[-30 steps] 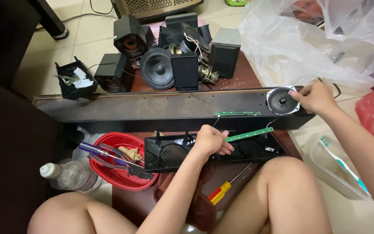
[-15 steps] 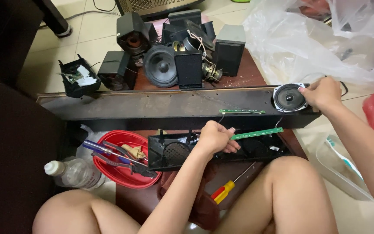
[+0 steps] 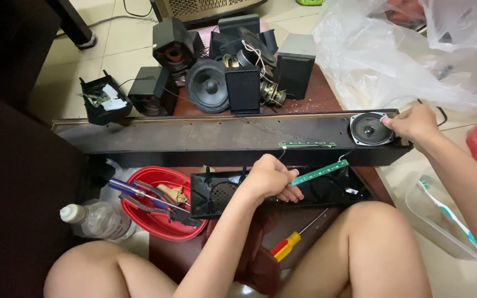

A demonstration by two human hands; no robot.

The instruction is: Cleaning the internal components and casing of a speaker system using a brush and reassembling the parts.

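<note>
While your right hand (image 3: pixel 415 124) pinches the round speaker (image 3: pixel 370 129) at the long black panel's (image 3: pixel 194 135) end | left hand (image 3: pixel 269 177) clamped on green circuit strip (image 3: pixel 318 173) | risk: tugging may snap the thin wires.

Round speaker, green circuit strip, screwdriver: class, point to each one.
round speaker (image 3: pixel 370 129), head view, centre of its cone.
green circuit strip (image 3: pixel 320 172), head view, middle of the strip.
screwdriver (image 3: pixel 286 246), head view, red-and-yellow handle.

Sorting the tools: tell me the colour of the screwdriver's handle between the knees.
Red and yellow, on the screwdriver; the head view shows it.
</note>
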